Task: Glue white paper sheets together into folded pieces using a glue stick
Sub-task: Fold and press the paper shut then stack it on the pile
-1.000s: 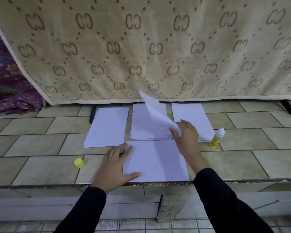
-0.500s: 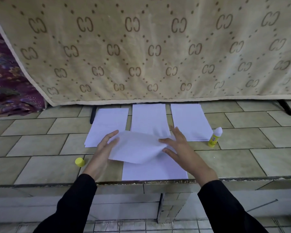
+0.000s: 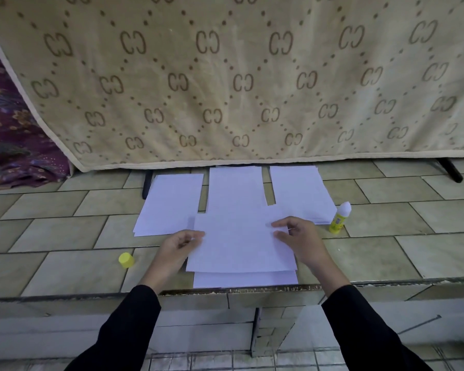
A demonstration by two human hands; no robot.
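my left hand (image 3: pixel 178 245): fingers curled, pinching the left edge of the top sheet, thumb on the upper face.
my right hand (image 3: pixel 298 236): fingers bent, thumb and forefinger nipping the right edge of the same sheet; the rest of the fingers are tucked, so I can't see them well.
top sheet (image 3: pixel 241 245): white and flat, held between both my hands. It covers most of the lower sheet, and its far edge overlaps the near end of the middle stack. Can't tell if it's resting on anything or just above.
lower sheet (image 3: pixel 245 280): white, lying on the ledge right at the near edge. Only a near strip shows from under the top sheet.
left stack (image 3: pixel 169 204): white paper, far-left of my hands, slightly fanned.
middle stack (image 3: pixel 235 188): white paper, straight ahead, with its far end against the cloth hem.
right stack (image 3: pixel 298 191): white paper, far-right, and my right hand covers part of its near edge.
glue stick (image 3: pixel 339 218): yellow body, white tip, no cap, upright just beside the near-right corner of the right stack.
cap (image 3: pixel 126 260): yellow, on the tile to the left of my left hand, apart from the paper.
ledge (image 3: pixel 65 223): beige tiles with a chipped front edge.
cloth (image 3: pixel 225 76): tan with a repeated brown logo, hanging behind the stacks.
purple fabric (image 3: pixel 11 129): far left, behind the cloth.
sleeves (image 3: pixel 123 330): black, on both arms.
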